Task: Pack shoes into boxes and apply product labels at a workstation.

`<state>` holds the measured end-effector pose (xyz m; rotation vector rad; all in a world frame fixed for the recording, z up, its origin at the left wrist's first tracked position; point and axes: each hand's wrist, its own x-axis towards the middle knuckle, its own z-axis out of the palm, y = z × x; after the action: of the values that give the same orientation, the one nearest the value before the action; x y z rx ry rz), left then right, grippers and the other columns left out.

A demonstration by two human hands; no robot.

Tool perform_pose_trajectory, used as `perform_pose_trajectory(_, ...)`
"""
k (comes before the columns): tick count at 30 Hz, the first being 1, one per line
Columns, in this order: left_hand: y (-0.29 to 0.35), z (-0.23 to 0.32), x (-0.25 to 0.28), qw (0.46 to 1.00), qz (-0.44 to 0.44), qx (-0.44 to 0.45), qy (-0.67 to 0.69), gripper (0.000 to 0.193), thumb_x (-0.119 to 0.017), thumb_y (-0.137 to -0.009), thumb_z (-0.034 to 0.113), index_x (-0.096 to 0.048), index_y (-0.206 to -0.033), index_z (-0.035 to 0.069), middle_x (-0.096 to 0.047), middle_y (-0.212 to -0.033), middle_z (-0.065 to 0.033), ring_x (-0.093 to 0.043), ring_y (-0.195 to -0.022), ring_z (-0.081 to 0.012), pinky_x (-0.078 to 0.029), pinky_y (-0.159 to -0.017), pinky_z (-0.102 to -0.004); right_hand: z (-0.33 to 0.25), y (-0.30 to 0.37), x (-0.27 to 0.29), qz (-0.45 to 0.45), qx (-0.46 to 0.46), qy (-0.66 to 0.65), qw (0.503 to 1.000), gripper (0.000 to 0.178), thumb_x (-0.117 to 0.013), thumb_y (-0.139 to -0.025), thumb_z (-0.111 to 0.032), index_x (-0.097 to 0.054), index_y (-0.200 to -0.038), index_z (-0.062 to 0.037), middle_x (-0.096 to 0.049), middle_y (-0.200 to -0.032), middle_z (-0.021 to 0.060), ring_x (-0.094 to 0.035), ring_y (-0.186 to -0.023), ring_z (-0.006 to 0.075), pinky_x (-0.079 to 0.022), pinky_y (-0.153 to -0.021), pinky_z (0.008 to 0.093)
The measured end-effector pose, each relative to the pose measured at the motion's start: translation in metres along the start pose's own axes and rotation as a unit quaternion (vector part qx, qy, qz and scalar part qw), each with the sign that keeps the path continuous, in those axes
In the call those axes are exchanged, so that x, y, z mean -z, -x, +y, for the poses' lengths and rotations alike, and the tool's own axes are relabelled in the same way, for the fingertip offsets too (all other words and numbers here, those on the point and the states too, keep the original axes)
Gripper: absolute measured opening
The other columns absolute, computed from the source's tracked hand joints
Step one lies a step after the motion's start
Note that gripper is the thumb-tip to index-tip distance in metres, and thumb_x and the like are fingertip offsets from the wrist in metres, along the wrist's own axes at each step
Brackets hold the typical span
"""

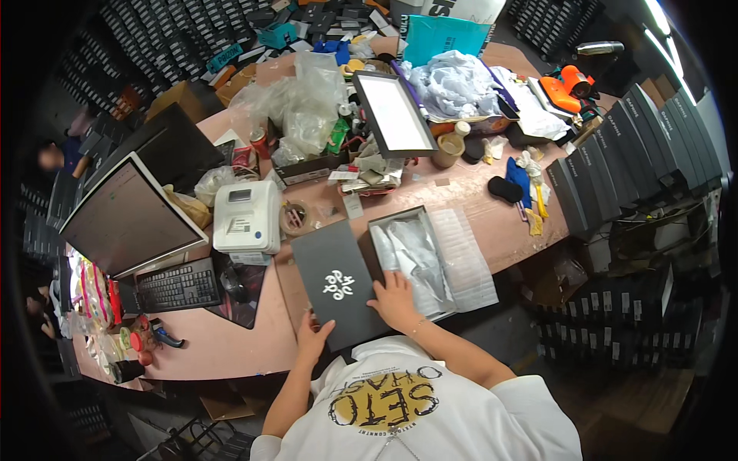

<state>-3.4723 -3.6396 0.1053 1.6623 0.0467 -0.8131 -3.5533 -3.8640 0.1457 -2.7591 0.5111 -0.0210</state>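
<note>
- Left hand (313,338): fingers curled on the near edge of a dark grey rectangular cardboard box lid w/ a white emblem (336,283), gripping it; lid lies flat at the front of the pink bench (231,349).
- Right hand (395,300): open, palm down, resting where lid meets an open dark box lined w/ white tissue paper (411,257), just right of the lid.
- White label printer (247,217) sits left of the lid; black keyboard (178,286) further left.

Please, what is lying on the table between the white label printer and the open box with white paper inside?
In the head view, the dark grey box lid lies between the white label printer and the open box; a tape roll sits just above it. Both hands touch the lid.
</note>
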Motion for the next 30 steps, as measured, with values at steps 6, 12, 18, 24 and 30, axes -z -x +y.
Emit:
perform_pose_trajectory(6,0.007,0.068,-0.053,0.954,-0.029,-0.232,-0.190,0.064,-0.069,-0.079,0.009,-0.040,-0.134,-0.001,-0.053,-0.117,-0.0176,-0.058,-0.102,-0.0271,-0.049,-0.087,-0.0338,0.101,0.033,0.085,-0.101,-0.029,-0.339,0.935,0.024,-0.059,-0.087,-0.020,-0.066,-0.096,0.0007,-0.065,-0.088,0.0187,-0.063,-0.082,0.0316,-0.049,-0.077,0.0371)
perform_pose_trajectory(12,-0.040,0.056,-0.173,0.974,-0.100,-0.137,-0.150,0.076,-0.063,-0.087,0.029,-0.020,-0.142,-0.002,-0.030,-0.144,-0.0228,-0.033,-0.132,-0.0309,-0.027,-0.108,-0.0425,0.328,0.132,0.080,0.146,-0.276,-0.179,0.933,0.017,-0.064,-0.081,-0.014,-0.064,-0.085,0.0033,-0.063,-0.068,0.0078,-0.058,-0.059,0.0157,-0.049,-0.057,0.0299)
perform_pose_trajectory(18,-0.049,0.087,-0.247,0.978,-0.130,0.129,0.103,0.092,-0.056,-0.090,0.048,0.006,-0.149,0.013,-0.006,-0.155,-0.0148,-0.009,-0.142,-0.0316,-0.012,-0.109,-0.0571,0.268,0.041,0.018,0.092,-0.086,-0.355,0.926,0.049,-0.062,-0.084,-0.026,-0.052,-0.127,-0.0054,-0.044,-0.134,0.0235,-0.042,-0.124,0.0370,-0.032,-0.104,0.0447)
perform_pose_trajectory(24,-0.096,0.088,-0.299,0.994,-0.093,-0.004,0.063,0.096,-0.064,-0.086,0.037,0.001,-0.148,0.003,-0.014,-0.153,-0.0188,-0.016,-0.141,-0.0324,-0.022,-0.110,-0.0446,0.224,-0.029,0.055,-0.127,0.199,-0.040,0.971,0.051,-0.064,-0.082,-0.038,-0.057,-0.125,-0.0113,-0.039,-0.140,0.0185,-0.035,-0.130,0.0349,-0.025,-0.105,0.0554)
perform_pose_trajectory(30,-0.115,0.036,-0.311,0.976,0.002,-0.082,-0.202,0.085,-0.064,-0.084,0.036,-0.019,-0.141,-0.008,-0.044,-0.131,-0.0329,-0.046,-0.121,-0.0429,-0.038,-0.100,-0.0419,0.238,-0.140,0.153,-0.079,0.174,-0.250,0.949,0.037,-0.065,-0.082,-0.025,-0.059,-0.112,-0.0048,-0.064,-0.098,0.0165,-0.061,-0.089,0.0366,-0.049,-0.077,0.0416)
